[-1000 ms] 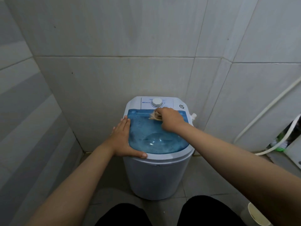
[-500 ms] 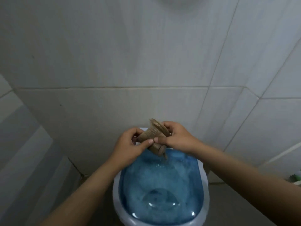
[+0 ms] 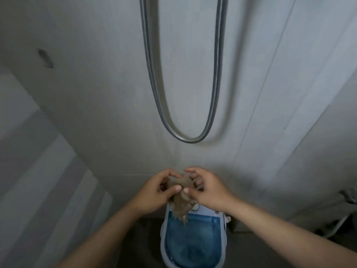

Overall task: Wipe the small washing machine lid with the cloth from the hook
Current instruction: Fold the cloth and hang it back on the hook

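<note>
Both hands, left (image 3: 154,192) and right (image 3: 207,190), pinch the bunched cloth (image 3: 180,194) in closed fingers at 12 o'clock above the blue lid (image 3: 193,242), clear of it; wiping looks finished or paused, cloth not yet rehung.

cloth (image 3: 180,198): tan-brown, mottled, frayed lower edge. lid (image 3: 193,242): translucent blue, darker toward the middle. washer body (image 3: 163,246): white, pale bluish rim; control panel (image 3: 204,208) white. shower hose (image 3: 212,89): grey metallic, fine ribbing. wall tiles (image 3: 96,93): plain light grey, thin darker grout lines; left wall (image 3: 29,171) banded grey/white stripes.
</note>
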A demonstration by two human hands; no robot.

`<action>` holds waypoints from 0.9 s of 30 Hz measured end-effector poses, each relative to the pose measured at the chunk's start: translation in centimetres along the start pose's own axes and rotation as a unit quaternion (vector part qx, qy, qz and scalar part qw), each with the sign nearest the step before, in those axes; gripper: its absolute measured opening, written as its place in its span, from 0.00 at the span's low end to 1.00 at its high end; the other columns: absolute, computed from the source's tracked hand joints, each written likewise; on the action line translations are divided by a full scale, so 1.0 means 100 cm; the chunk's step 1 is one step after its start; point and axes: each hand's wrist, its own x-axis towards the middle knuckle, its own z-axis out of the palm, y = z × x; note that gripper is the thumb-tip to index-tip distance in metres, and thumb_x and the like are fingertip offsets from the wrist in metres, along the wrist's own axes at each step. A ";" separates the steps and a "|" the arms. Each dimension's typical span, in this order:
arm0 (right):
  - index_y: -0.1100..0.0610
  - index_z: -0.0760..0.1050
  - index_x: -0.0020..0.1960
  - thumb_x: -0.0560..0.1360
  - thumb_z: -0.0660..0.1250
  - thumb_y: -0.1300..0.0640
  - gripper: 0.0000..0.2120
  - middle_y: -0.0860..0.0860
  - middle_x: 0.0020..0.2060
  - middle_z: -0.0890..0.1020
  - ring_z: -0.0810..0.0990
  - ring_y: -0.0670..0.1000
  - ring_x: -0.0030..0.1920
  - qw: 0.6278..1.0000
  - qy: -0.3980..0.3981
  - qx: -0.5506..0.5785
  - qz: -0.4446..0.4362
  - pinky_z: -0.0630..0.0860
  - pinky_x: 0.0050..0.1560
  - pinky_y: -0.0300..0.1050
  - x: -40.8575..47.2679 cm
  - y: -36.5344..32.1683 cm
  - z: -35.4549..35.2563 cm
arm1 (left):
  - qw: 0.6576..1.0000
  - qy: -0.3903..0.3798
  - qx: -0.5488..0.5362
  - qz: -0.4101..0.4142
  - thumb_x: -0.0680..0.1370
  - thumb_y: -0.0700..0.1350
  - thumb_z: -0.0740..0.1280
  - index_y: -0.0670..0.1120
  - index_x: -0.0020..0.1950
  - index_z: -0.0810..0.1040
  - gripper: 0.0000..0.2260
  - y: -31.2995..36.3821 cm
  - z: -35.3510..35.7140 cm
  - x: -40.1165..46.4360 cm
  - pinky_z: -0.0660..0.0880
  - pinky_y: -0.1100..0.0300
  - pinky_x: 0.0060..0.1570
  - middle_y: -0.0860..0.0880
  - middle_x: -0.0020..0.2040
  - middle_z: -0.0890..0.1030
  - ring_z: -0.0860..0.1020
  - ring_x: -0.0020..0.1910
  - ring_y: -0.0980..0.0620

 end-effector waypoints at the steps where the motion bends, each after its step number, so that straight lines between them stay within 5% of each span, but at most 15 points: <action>1: 0.53 0.73 0.62 0.71 0.72 0.58 0.21 0.46 0.51 0.77 0.77 0.40 0.46 1.000 -0.011 0.004 0.008 0.73 0.41 0.24 -0.008 -0.027 -0.009 | 1.000 0.003 -0.001 -0.001 0.72 0.49 0.69 0.52 0.51 0.76 0.09 0.026 -0.010 -0.009 0.74 0.58 0.40 0.50 0.37 0.77 0.75 0.37 0.54; 6: 0.49 0.74 0.53 0.71 0.71 0.60 0.13 0.50 0.54 0.80 0.77 0.51 0.59 0.993 -0.078 0.085 -0.012 0.75 0.60 0.45 -0.027 -0.131 -0.056 | 0.999 0.029 -0.039 -0.003 0.78 0.38 0.64 0.44 0.51 0.72 0.04 0.119 -0.053 -0.034 0.73 0.64 0.31 0.56 0.32 0.77 0.73 0.33 0.59; 11: 0.55 0.74 0.55 0.72 0.68 0.70 0.15 0.57 0.53 0.81 0.81 0.56 0.53 0.960 -0.119 0.253 -0.003 0.80 0.54 0.55 -0.038 -0.210 -0.077 | 0.981 0.172 -0.088 -0.021 0.78 0.41 0.63 0.48 0.49 0.72 0.02 0.185 -0.077 -0.057 0.71 0.64 0.24 0.43 0.45 0.77 0.74 0.31 0.55; 15: 0.52 0.75 0.49 0.74 0.64 0.69 0.12 0.63 0.54 0.79 0.82 0.56 0.44 0.936 -0.066 0.341 0.065 0.83 0.39 0.47 -0.036 -0.244 -0.065 | 0.941 0.227 -0.239 -0.074 0.80 0.46 0.60 0.45 0.52 0.76 0.08 0.208 -0.085 -0.071 0.75 0.64 0.27 0.46 0.42 0.80 0.78 0.31 0.52; 21: 0.53 0.78 0.52 0.77 0.62 0.66 0.11 0.58 0.57 0.79 0.80 0.56 0.52 0.939 -0.106 0.322 0.062 0.80 0.46 0.49 -0.034 -0.260 -0.039 | 0.917 0.188 -0.345 -0.066 0.76 0.34 0.61 0.43 0.61 0.74 0.14 0.207 -0.117 -0.097 0.78 0.62 0.31 0.42 0.49 0.80 0.80 0.39 0.50; 24: 0.58 0.73 0.63 0.76 0.63 0.64 0.15 0.56 0.55 0.79 0.80 0.53 0.51 0.923 -0.189 0.333 0.033 0.77 0.53 0.46 -0.028 -0.264 -0.034 | 0.903 0.204 -0.375 -0.053 0.72 0.38 0.67 0.41 0.63 0.72 0.20 0.201 -0.133 -0.099 0.80 0.57 0.37 0.42 0.49 0.82 0.81 0.40 0.48; 27: 0.51 0.75 0.58 0.75 0.66 0.65 0.15 0.51 0.47 0.82 0.83 0.48 0.41 0.952 -0.201 0.231 0.000 0.81 0.46 0.38 -0.019 -0.272 -0.026 | 0.915 0.197 -0.349 -0.055 0.69 0.45 0.70 0.43 0.61 0.74 0.21 0.197 -0.149 -0.101 0.81 0.58 0.40 0.44 0.49 0.82 0.83 0.41 0.51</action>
